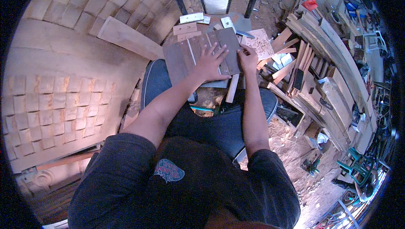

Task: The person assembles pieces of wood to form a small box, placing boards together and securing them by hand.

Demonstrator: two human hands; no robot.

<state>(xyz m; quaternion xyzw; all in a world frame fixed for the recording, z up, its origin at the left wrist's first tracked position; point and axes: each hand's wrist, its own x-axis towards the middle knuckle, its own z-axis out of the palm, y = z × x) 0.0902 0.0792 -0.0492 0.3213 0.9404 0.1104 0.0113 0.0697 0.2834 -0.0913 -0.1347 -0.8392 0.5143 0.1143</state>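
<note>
A dark brown wooden panel (179,56), made of boards side by side with a pale strip between two of them, lies across the work surface before my knees. My left hand (211,63) rests flat on it, fingers spread. At the panel's right edge, the fingers of my right hand (249,58) are bent and pinched together; whatever they grip, if anything, is too small to make out. Just beyond that hand lies a blade-like tool (245,34), beside a pale board full of small holes (259,43). A narrow wooden strip (232,88) sticks out below the panel.
White rectangular pieces (191,18) and light wooden blocks (184,28) sit at the far side. Wood offcuts (301,66) and long planks (333,45) are heaped to the right. Woven-pattern panels (59,106) stand at left. A green plastic chair (356,165) is farther right.
</note>
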